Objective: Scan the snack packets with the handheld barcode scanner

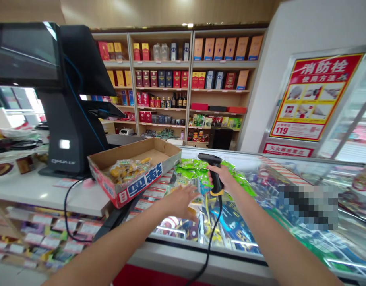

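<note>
My right hand (223, 177) is wrapped round the handle of a black barcode scanner (211, 159), held upright above the glass-topped case. Its cable (215, 230) runs down over the front edge. To the left of it, my left hand (181, 200) is stretched out over the case with its fingers apart. Something yellow shows by its fingertips; whether they touch it I cannot tell. Bright green snack packets (191, 169) lie just beyond both hands. A cardboard box (171, 155) stands at the left, with several yellow snacks in clear wrappers (126, 170) inside.
A black point-of-sale terminal (72, 107) stands on the white counter (48, 190) at the left. The glass-topped case (165, 240) spreads in front of me, with colourful packets under the glass. Shelves of boxed goods (161, 79) line the back wall. A red poster (316, 95) hangs at the right.
</note>
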The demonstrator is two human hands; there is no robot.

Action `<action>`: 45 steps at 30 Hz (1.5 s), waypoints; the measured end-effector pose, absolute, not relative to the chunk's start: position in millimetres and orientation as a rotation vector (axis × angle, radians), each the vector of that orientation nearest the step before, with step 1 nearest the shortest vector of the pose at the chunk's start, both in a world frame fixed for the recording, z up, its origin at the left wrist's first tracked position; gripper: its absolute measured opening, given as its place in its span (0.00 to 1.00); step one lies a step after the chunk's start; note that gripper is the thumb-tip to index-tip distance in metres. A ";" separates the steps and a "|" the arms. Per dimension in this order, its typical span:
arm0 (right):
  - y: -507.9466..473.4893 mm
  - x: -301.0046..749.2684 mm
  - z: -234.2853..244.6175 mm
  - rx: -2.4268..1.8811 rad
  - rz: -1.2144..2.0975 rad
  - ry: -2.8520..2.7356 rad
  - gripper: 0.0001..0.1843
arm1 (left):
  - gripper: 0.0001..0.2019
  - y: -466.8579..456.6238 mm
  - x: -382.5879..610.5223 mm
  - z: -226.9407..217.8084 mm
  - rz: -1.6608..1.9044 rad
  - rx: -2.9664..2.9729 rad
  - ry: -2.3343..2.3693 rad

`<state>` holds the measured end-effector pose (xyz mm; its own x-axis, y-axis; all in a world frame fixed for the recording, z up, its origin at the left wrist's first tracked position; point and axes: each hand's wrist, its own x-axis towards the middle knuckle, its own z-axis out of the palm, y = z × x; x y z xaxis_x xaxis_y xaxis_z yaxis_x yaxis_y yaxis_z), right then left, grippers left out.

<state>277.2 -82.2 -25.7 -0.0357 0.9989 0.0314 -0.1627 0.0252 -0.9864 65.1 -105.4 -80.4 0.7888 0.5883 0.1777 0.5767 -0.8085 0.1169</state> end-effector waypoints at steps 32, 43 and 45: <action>-97.4 287.6 -69.1 -0.955 1.380 -1.187 0.14 | 0.18 2.0 64.8 -94.4 1.289 1.805 1.269; -106.0 280.0 -64.2 -0.886 1.450 -1.262 0.17 | 0.28 -23.9 81.7 -85.7 1.272 1.483 0.898; -104.4 280.0 -65.3 -0.892 1.443 -1.276 0.17 | 0.28 -23.1 81.2 -87.1 1.284 1.528 0.896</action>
